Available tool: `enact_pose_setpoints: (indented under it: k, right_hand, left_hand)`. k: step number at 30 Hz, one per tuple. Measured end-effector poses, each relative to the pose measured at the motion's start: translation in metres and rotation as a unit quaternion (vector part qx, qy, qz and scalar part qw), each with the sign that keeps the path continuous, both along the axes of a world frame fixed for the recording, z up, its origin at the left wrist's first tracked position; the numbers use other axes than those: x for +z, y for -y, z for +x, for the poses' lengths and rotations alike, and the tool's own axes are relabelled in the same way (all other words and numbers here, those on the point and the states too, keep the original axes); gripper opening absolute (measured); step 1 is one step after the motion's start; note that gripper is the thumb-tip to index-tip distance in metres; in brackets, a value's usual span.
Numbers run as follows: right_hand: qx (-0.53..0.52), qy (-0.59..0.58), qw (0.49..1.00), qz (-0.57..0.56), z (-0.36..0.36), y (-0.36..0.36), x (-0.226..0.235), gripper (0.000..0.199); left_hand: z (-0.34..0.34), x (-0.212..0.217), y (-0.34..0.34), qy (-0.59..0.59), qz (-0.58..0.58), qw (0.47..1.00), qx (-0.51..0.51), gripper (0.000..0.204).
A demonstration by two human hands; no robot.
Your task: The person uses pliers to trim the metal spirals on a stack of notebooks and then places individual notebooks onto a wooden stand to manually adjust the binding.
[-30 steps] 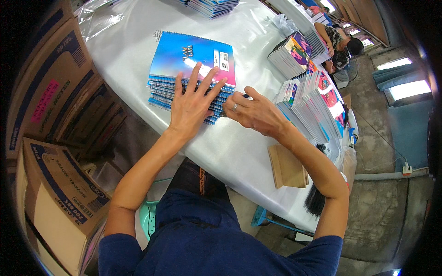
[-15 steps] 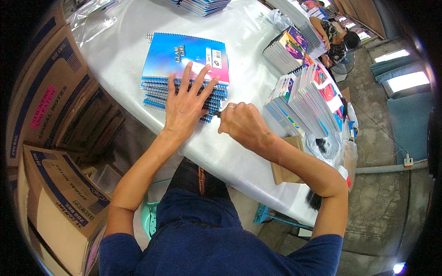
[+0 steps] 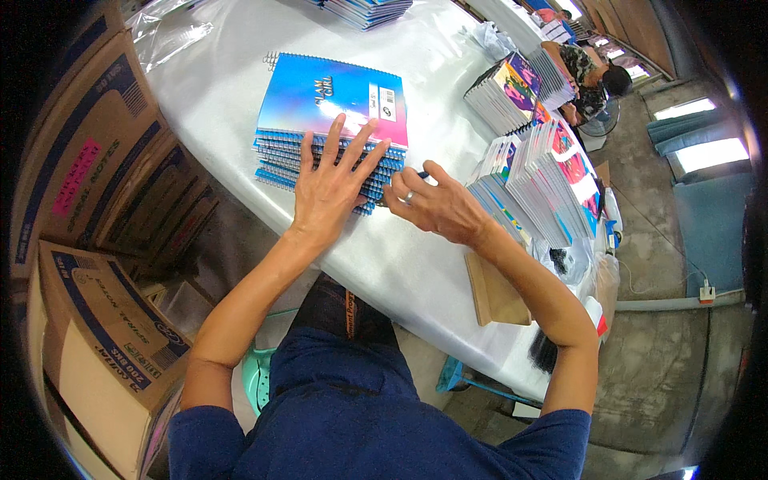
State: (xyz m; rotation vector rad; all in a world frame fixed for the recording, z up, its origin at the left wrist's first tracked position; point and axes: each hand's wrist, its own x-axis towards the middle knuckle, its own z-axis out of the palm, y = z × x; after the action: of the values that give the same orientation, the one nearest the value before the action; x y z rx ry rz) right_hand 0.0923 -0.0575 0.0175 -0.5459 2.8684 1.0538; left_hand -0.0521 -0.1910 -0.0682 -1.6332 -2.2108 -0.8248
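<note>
A stack of blue and pink spiral notebooks (image 3: 344, 88) lies on the white-covered table, its wire coils toward me. My left hand (image 3: 330, 188) rests flat on the near edge of the stack, fingers spread over the coils. Close by on the right, my right hand (image 3: 436, 204) is closed around a small dark tool (image 3: 422, 174), mostly hidden in the fingers. The tool's front end meets the coils at the stack's near right corner. What kind of tool it is I cannot make out.
Stacks of colourful notebooks (image 3: 544, 192) stand to the right, near a brown board (image 3: 494, 290). More notebooks (image 3: 368, 11) lie at the far edge. Cardboard boxes (image 3: 104, 320) fill the left side. Another person (image 3: 588, 72) works at the far right, near a fan (image 3: 600, 120).
My right hand has turned and its fingers have loosened, so part of the dark tool shows above it. The left hand keeps its place on the stack. The whole view has shifted slightly.
</note>
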Motion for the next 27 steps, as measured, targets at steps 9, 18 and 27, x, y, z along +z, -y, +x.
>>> enact_pose_setpoints:
  k: [9, 18, 27]
  right_hand:
    - [-0.184, -0.049, 0.975, -0.11, -0.002, 0.037, -0.01, 0.009]
    - [-0.017, 0.017, 0.997, -0.079, -0.002, 0.007, -0.004, 0.035]
    - [-0.038, 0.027, 0.997, -0.068, -0.005, 0.015, -0.006, 0.017]
  left_hand:
    - [-0.001, -0.008, 0.004, -0.033, 0.003, 0.999, 0.017, 0.106]
    - [0.002, -0.012, 0.009, 0.003, -0.009, 1.0, 0.017, 0.1]
    - [0.003, -0.011, 0.009, 0.002, -0.026, 1.0, 0.018, 0.099]
